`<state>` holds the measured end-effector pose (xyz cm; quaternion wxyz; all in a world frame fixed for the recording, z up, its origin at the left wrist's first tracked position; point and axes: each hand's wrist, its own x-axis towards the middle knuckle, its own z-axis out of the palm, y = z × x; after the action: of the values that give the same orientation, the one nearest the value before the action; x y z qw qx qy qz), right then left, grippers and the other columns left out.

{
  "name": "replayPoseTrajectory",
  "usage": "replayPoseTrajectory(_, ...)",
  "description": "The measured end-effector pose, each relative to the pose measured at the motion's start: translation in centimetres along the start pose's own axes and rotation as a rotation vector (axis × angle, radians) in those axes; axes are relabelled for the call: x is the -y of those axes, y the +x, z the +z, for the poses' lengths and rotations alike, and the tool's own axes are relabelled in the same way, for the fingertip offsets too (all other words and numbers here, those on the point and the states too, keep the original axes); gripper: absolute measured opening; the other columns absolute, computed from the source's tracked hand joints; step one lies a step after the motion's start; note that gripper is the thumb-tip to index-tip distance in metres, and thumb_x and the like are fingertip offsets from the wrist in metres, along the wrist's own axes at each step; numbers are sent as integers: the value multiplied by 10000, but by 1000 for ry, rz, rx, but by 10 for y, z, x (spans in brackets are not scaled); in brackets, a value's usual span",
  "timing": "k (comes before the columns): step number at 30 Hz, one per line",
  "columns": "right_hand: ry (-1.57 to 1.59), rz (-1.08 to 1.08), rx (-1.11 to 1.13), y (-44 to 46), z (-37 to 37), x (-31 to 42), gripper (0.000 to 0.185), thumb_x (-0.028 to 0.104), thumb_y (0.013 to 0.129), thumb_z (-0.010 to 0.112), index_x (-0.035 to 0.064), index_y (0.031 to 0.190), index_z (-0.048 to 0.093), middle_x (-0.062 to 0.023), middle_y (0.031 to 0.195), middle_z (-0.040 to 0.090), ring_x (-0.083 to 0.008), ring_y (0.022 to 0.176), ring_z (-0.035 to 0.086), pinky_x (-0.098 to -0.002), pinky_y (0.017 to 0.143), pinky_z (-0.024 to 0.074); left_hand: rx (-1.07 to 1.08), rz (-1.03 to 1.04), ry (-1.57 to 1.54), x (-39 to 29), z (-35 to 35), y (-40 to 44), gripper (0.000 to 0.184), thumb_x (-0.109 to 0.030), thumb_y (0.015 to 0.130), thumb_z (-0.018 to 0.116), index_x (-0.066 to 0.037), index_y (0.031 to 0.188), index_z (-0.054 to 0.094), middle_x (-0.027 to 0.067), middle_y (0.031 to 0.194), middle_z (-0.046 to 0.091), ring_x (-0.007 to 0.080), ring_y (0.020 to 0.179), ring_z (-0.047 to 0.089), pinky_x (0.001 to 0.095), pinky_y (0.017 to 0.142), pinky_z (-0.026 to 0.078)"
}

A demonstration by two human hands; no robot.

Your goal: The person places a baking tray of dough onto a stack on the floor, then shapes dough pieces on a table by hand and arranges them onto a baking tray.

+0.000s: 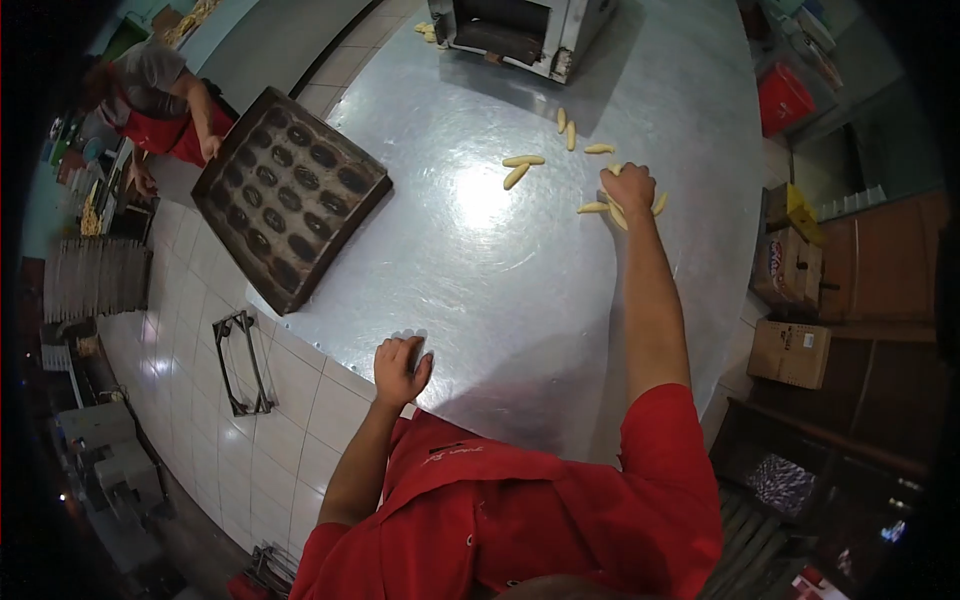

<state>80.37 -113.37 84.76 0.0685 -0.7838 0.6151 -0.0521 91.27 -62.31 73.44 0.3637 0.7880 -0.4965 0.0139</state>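
Observation:
My right hand [630, 187] reaches far over the metal table [440, 240], its fingers closed around small pale dough rolls that it partly hides. Around that hand lie more rolls, among them one dough roll [592, 208] just left of it and another [660, 203] on its right. A loose pair of rolls [516, 176] rests further left, and several others, such as one roll [571, 135], lie beyond. My left hand [398, 370] is at the near left edge of the table, thumb apart from the loosely bent fingers, with nothing in it.
A dark baking tray [285, 190] with oval hollows overhangs the table's left edge. At the far end stands a metal machine [515, 40]. Across on the left, a co-worker [165, 100] in a red apron stands near the tray. A wheeled frame [241, 362] sits on the tiled floor.

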Motion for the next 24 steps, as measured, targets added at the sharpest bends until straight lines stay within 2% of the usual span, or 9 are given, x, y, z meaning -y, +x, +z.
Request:
replayPoseTrajectory(3,143,-285,-37,-6,12,-26,538,406,761,655,-47,1050,687,-259,994,698,-413,952,676,-453,901,515,-25,39,1,4,5,1,334,-183,792,755,-89,1090,638,104,858,585,318,793,569,437,703,427)
replayPoseTrajectory(7,320,-181,91,-25,13,-49,480,367,778,646,-36,1037,670,-202,943,698,-360,884,679,-437,821,523,-33,73,-1,4,10,-1,316,-174,806,740,-79,1086,628,109,856,582,330,793,565,452,697,421)
replayPoseTrajectory(9,748,-67,331,-39,20,-59,450,337,808,621,-31,1062,660,-155,914,684,-284,907,670,-403,846,510,-53,87,4,4,12,0,286,-169,819,723,-67,1071,634,106,854,589,328,795,565,452,697,418)
replayPoseTrajectory(12,1176,-17,370,-73,39,-59,390,320,826,595,-2,1037,664,-113,920,665,-221,903,640,-389,811,495,-54,109,-90,13,21,-2,249,-166,825,709,-65,1045,651,100,851,597,320,814,566,450,708,412)
replayPoseTrajectory(13,1181,80,439,-102,17,-49,340,264,863,557,-2,1058,640,-133,989,656,-237,939,652,-397,845,522,-44,103,-75,7,18,-2,198,-154,823,704,-74,1002,672,87,847,604,308,821,567,441,721,406)
replayPoseTrajectory(16,1607,-26,579,-149,36,-41,323,214,889,529,-22,1097,603,-158,1056,640,-276,974,663,-436,908,543,15,166,-112,12,17,-5,162,-142,824,699,-92,977,685,74,853,608,296,815,567,432,741,402)
replayPoseTrajectory(18,1903,-112,904,-195,34,-35,348,161,901,522,-64,1163,559,-173,1101,632,-323,1009,667,-478,967,541,24,176,-142,11,16,-5,121,-133,826,696,-106,944,690,60,840,607,285,803,564,419,742,392)
replayPoseTrajectory(22,1539,-29,988,-238,48,-45,372,171,901,557,-51,1197,590,-193,1114,649,-338,1017,666,-460,940,536,88,195,-203,19,17,-4,91,-136,825,705,-114,911,687,50,815,607,268,800,570,412,731,385)
replayPoseTrajectory(24,498,-294,262,-252,52,-54,341,178,898,586,-5,1182,632,-202,1104,652,-319,1013,666,-408,906,535,96,192,-228,19,20,0,76,-140,818,716,-129,887,687,38,791,608,255,786,578,410,714,388)
